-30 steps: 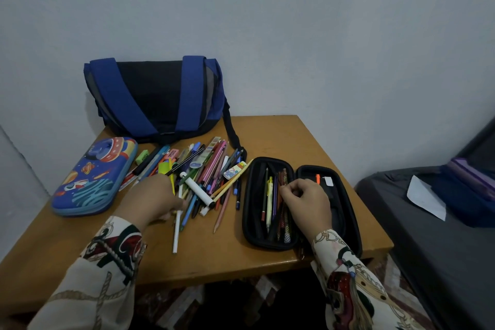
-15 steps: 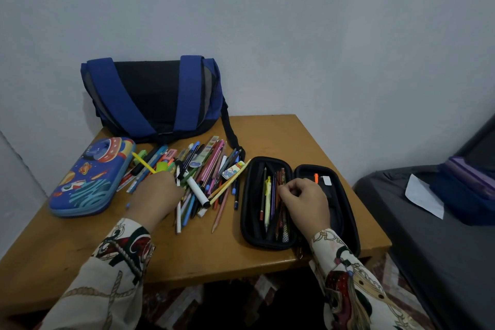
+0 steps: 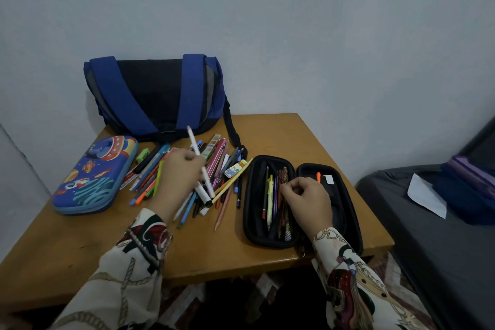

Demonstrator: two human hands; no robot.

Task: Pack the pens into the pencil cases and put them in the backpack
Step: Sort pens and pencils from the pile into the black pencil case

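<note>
A pile of loose pens and pencils [image 3: 222,166] lies in the middle of the wooden table [image 3: 278,136]. Above the pile, my left hand [image 3: 179,177] grips a white pen [image 3: 197,153], tilted with its tip raised toward the backpack. An open black pencil case [image 3: 249,195] lies to the right with several pens inside. My right hand [image 3: 305,199] rests in it, fingers curled on the pens there. A closed blue space-print pencil case [image 3: 91,177] lies at the left. The blue and black backpack [image 3: 152,94] stands against the wall.
A green eraser [image 3: 142,155] and a small printed eraser [image 3: 235,168] lie among the pens. The backpack's black strap [image 3: 232,131] trails onto the table. To the right stands a dark grey bed [image 3: 428,222] with a white paper [image 3: 426,194].
My left hand has lifted a white pen out of the pile, and other pens there have shifted. My right hand stays in the black case.
</note>
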